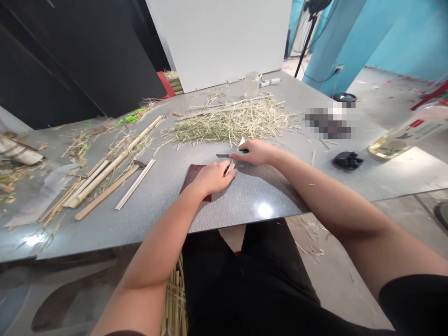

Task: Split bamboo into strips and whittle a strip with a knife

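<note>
A pale narrow strip (231, 166), which looks like split bamboo, is pinched in my left hand (214, 178) over the table. My right hand (258, 152) is closed around a knife with a teal handle; its thin blade (222, 155) points left, across the strip just above my left fingers. Whether the edge touches the strip I cannot tell. Partly covered by my left hand and wrist, a flat dark red-brown block (193, 174) lies on the table. Beyond both hands spreads a heap of thin bamboo shavings (224, 122).
To the left lie a long bamboo pole (117, 163), a wooden-handled tool (107, 192) and a pale strip (135, 184). A clear cup (252, 84) stands at the back. On the right are a black object (347, 160) and a bottle of yellowish liquid (395, 140). The table's front edge runs before my lap.
</note>
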Demonstrator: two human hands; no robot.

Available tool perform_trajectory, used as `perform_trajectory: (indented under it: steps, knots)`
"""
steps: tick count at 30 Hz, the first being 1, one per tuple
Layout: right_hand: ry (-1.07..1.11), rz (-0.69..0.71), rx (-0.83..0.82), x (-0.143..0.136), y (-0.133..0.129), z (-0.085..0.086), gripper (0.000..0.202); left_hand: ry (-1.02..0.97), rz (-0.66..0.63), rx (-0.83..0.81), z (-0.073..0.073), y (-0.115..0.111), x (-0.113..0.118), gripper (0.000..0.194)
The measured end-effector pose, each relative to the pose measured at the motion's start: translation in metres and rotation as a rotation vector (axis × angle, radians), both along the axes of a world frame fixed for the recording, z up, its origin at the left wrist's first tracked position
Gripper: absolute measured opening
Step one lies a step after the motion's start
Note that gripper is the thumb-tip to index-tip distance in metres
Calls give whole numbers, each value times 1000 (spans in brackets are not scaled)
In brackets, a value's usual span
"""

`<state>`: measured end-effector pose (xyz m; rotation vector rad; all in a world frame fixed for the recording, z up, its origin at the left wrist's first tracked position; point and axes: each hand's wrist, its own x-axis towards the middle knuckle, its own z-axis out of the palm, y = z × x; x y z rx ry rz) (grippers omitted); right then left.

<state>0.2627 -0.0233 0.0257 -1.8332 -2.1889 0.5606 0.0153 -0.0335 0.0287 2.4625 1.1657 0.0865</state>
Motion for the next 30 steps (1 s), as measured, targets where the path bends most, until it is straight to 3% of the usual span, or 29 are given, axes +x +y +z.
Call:
perform_trajectory:
  steps: [30]
  knots:
    - [-22,2,-51,-2,-3,6,76,49,2,-12,5,-4,2,43]
